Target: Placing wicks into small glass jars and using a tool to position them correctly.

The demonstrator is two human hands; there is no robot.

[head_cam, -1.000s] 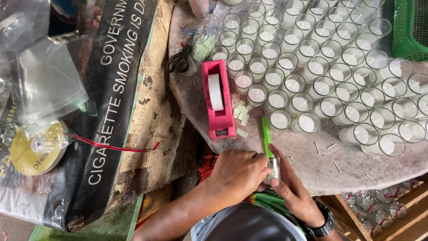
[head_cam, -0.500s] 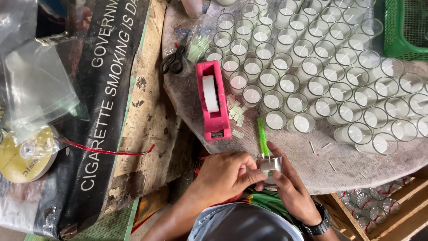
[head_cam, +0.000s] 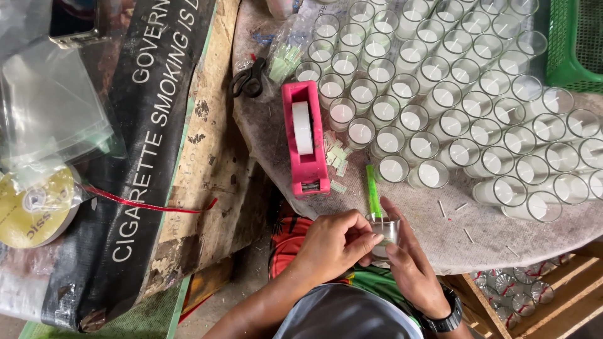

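My left hand [head_cam: 333,243] and my right hand [head_cam: 411,267] both grip one small glass candle cup [head_cam: 384,230] at the near edge of the table. The left thumb and fingers press on its side; the right hand cradles it from below and to the right. A black watch sits on my right wrist. A green stick-shaped tool [head_cam: 373,190] lies on the cloth just beyond the cup. Left of it stands a pink tape dispenser [head_cam: 305,139] with a white tape roll and small pale green labels [head_cam: 337,157] scattered beside it.
Many white candles in glass cups [head_cam: 465,100] fill the cloth-covered table [head_cam: 440,235]. Black scissors [head_cam: 249,78] lie at its far left. A green basket [head_cam: 575,44] stands at top right. A yellow ribbon spool [head_cam: 34,210], plastic bags and a black banner lie to the left.
Both hands have turned the cup from lying tilted to more upright between the fingers. The camera view has shifted slightly.
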